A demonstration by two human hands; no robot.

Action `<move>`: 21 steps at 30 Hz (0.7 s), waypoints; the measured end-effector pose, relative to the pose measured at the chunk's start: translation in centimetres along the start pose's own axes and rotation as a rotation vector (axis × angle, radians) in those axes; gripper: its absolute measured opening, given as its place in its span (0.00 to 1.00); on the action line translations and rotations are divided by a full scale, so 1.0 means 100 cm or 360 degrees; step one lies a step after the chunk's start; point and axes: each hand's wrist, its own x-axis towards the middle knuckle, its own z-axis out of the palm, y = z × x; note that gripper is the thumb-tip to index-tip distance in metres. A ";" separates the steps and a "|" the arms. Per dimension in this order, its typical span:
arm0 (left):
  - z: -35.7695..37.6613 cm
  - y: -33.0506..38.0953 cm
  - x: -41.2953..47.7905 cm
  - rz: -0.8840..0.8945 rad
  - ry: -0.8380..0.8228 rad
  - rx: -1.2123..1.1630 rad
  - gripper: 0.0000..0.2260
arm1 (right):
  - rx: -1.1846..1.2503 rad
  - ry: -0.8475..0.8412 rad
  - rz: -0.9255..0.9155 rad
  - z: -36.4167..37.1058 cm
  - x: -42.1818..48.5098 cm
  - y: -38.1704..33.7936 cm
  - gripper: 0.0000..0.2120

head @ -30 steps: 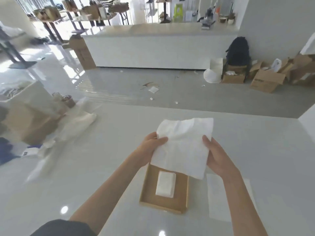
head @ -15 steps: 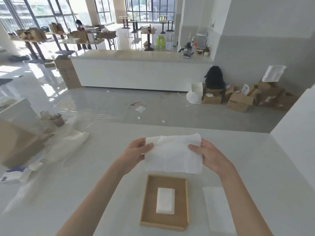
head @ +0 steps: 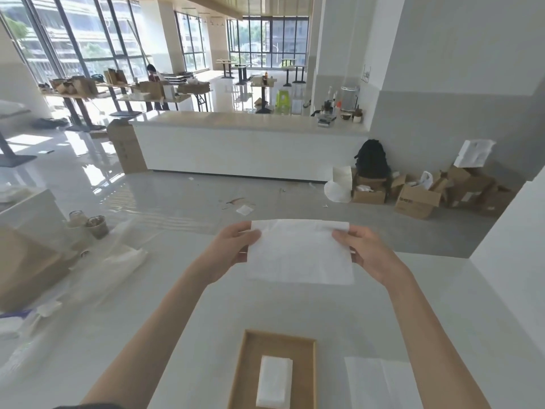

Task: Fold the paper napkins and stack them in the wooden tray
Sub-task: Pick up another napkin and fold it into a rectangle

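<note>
I hold a white paper napkin [head: 300, 252] up in the air above the white table, stretched flat between both hands, its top edge turned over in a narrow fold. My left hand [head: 233, 249] pinches its left edge and my right hand [head: 364, 250] pinches its right edge. Below, near the bottom of the view, the wooden tray [head: 311, 367] lies on the table with one folded napkin [head: 274, 382] inside. A flat unfolded napkin [head: 371, 382] lies on the table just right of the tray.
On the left of the table are crumpled plastic wrap [head: 118, 261], a cardboard box [head: 26, 267], two small cups [head: 95, 225] and a napkin pack [head: 14, 323]. A white wall [head: 516, 231] bounds the table on the right. Beyond lies an open floor with a counter.
The napkin has gone from hanging loosely over the tray to being raised and held level, folded shorter. My view has tilted upward, so the tray sits lower in the frame.
</note>
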 end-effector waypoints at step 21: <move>0.008 0.038 0.032 0.0291 -0.0117 -0.0394 0.12 | 0.0052 0.0090 -0.0450 -0.017 -0.003 -0.071 0.11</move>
